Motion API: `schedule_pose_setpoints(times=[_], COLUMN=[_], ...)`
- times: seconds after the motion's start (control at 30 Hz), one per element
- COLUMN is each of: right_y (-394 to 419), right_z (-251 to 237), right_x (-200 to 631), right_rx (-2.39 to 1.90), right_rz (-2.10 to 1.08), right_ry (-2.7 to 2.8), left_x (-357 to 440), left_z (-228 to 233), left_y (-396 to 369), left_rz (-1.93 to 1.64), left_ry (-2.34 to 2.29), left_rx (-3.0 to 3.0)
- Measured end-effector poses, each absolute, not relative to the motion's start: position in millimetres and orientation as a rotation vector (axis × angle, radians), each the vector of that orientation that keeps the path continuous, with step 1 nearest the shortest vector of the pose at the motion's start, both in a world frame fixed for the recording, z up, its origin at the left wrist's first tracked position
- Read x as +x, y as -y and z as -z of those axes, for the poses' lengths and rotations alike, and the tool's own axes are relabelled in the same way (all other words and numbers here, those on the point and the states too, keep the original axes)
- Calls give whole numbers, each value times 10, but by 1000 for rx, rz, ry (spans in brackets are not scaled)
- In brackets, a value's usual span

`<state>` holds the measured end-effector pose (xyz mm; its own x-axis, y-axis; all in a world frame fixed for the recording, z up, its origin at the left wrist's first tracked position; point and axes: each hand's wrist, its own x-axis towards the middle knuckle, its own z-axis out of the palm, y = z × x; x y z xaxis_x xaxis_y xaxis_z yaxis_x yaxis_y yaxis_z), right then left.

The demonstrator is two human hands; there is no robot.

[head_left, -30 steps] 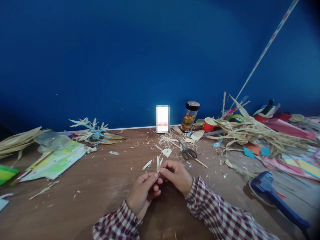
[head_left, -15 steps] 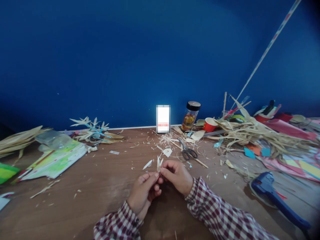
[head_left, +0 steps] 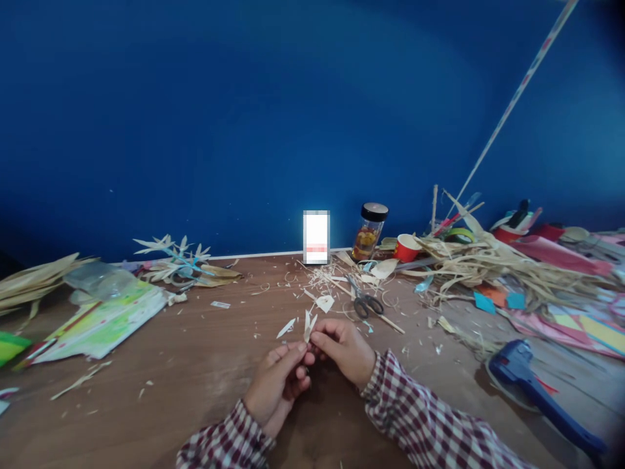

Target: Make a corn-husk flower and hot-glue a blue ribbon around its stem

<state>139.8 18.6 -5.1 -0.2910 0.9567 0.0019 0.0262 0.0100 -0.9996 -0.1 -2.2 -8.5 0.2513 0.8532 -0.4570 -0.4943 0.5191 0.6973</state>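
Since a second ago little has changed: both my hands have slid slightly down and toward me in the head view, and they keep the same pinch on the leaf piece. My left hand and right hand meet fingertip to fingertip over the bench, and the leaf piece stands up out of that meeting point, its lower end hidden between the fingers of the right hand and the thumb and forefinger of the left. So both sets of fingers are closed on it, gripping its base. The piece is pale, cream-coloured and thin, split into two narrow pointed blades that fan upward, with a third, similar sliver lying just to the left; I cannot tell whether that one is attached or simply resting on the bench behind. Both my sleeves are red-and-white checked. Beyond the hands lie scissors among pale shavings, near a red cup and a jar with a black lid. A blue glue gun lies to the right, well apart from my hands.
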Motion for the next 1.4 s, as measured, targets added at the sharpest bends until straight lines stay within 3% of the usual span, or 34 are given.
schedule_pose_setpoints(times=[0.7,1.07,1.4], right_y=[-109,-105,-112], right_z=[-6,51,-48], right_x=[1339,1319,1326], right_rx=[-1129,-1068,-1152], right_rz=[-1258,-1371,-1222], right_ry=[1542,1403,1482], left_x=[20,10,25], left_z=[101,120,125], left_y=[32,32,34], left_rz=[-1021,-1046,-1022], left_ry=[-925,-912,-910], left_rx=[448,428,454])
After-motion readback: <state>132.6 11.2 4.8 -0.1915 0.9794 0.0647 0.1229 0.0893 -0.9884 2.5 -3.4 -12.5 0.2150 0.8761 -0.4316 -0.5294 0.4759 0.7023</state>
